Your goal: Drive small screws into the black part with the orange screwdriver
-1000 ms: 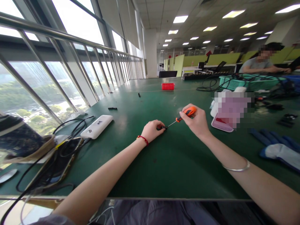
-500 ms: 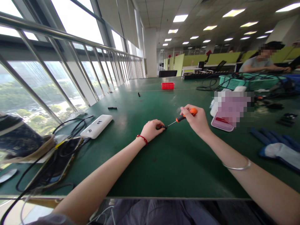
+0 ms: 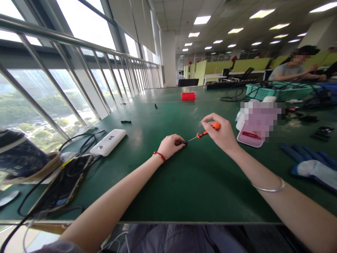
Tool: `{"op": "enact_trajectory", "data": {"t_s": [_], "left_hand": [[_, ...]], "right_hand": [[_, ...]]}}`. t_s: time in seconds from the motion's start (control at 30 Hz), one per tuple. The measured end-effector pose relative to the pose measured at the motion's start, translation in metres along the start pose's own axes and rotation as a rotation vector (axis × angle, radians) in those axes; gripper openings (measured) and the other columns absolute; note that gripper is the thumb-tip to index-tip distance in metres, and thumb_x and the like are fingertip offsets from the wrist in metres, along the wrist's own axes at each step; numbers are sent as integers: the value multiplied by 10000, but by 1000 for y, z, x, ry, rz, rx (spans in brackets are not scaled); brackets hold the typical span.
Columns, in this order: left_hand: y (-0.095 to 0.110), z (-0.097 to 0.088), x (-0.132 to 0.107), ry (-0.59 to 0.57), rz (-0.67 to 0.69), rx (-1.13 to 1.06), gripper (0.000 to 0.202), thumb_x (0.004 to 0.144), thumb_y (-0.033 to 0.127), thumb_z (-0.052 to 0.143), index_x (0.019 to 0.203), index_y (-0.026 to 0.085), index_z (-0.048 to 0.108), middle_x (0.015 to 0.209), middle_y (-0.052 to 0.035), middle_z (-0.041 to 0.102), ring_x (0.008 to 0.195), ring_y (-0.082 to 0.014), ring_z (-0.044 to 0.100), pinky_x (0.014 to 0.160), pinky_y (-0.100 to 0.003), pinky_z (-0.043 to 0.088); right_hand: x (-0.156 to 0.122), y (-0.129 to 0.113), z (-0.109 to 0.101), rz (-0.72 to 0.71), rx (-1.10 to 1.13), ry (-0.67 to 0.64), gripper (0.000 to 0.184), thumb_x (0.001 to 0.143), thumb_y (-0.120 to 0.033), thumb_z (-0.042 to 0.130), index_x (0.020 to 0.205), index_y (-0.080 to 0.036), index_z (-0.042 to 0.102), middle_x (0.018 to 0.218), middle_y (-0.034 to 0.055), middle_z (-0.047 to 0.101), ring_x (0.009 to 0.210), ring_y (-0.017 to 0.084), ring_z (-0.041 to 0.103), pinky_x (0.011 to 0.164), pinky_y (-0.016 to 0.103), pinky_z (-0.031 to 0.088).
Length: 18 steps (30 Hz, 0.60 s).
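Note:
My left hand point(image 3: 171, 147) rests on the green table point(image 3: 158, 189), its fingers closed around a small black part point(image 3: 181, 143) whose exact kind I cannot make out. In my right hand point(image 3: 219, 133) is a screwdriver point(image 3: 202, 134) with an orange and black handle, gripped between thumb and fingers, the index finger partly raised. The screwdriver's thin metal shaft slants down to the left, and its tip meets the right end of the black part. Much of the black part is hidden by my left fingers.
A white power bank point(image 3: 108, 142) with cables and a phone point(image 3: 65, 182) lie left. Small black pieces point(image 3: 126, 121) and a red basket point(image 3: 188, 96) stand further back. Rightward are a pink-screened phone point(image 3: 252, 131), blue-white gloves point(image 3: 316, 170), a green basket point(image 3: 279, 92) and a seated person point(image 3: 292, 70).
My right fingers have loosened and lifted a little on the handle, which appears turned, showing more orange. My left hand and the black part have stayed in place.

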<state>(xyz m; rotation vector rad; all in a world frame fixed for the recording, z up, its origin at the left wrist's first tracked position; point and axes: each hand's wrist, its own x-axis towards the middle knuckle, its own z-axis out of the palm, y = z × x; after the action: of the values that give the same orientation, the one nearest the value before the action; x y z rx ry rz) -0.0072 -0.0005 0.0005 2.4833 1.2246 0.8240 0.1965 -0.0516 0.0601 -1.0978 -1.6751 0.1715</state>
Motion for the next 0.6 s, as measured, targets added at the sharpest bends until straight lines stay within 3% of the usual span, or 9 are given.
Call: {"op": "enact_trajectory", "data": {"t_s": [0.1, 0.17, 0.3, 0.4, 0.47, 0.6], "left_hand": [[-1, 0, 0, 1, 2, -6, 169, 770, 297, 598, 860, 202, 706, 831, -9, 653, 733, -131, 586, 664, -225, 471], [-1, 0, 0, 2, 2, -8, 173, 771, 300, 597, 862, 201, 705, 830, -9, 652, 733, -131, 585, 666, -226, 471], [0, 0, 0, 1, -1, -2, 167, 771, 292, 597, 860, 202, 706, 827, -7, 653, 733, -132, 584, 666, -228, 468], [1, 0, 0, 0, -1, 3, 161, 771, 283, 596, 858, 205, 708, 826, -7, 654, 735, -132, 585, 664, -228, 464], [1, 0, 0, 0, -3, 6, 160, 771, 280, 596, 858, 207, 708, 823, -7, 654, 736, -133, 587, 662, -228, 464], [1, 0, 0, -2, -3, 9, 161, 770, 283, 598, 862, 212, 709, 830, -6, 655, 743, -134, 589, 667, -227, 467]], "right_hand": [[-1, 0, 0, -25, 30, 24, 220, 725, -260, 561, 936, -209, 525, 660, -34, 541, 557, 123, 498, 581, 254, 388], [-2, 0, 0, 0, 23, 26, 260, 740, -285, 553, 985, -212, 507, 665, -34, 543, 573, 132, 515, 593, 260, 398], [-2, -3, 2, 58, -56, 37, 193, 800, -389, 507, 794, -204, 562, 568, -27, 522, 558, 140, 518, 598, 269, 395], [-3, -6, 2, 18, -41, 21, 174, 785, -354, 526, 723, -199, 573, 595, -16, 550, 556, 131, 515, 578, 258, 385], [-4, -7, 3, -8, -4, 17, 133, 754, -305, 556, 835, -202, 578, 618, -26, 550, 543, 122, 500, 564, 251, 383], [-5, -8, 4, 10, 5, 16, 274, 729, -299, 578, 982, -203, 541, 699, -19, 565, 559, 124, 505, 566, 252, 391]]}}
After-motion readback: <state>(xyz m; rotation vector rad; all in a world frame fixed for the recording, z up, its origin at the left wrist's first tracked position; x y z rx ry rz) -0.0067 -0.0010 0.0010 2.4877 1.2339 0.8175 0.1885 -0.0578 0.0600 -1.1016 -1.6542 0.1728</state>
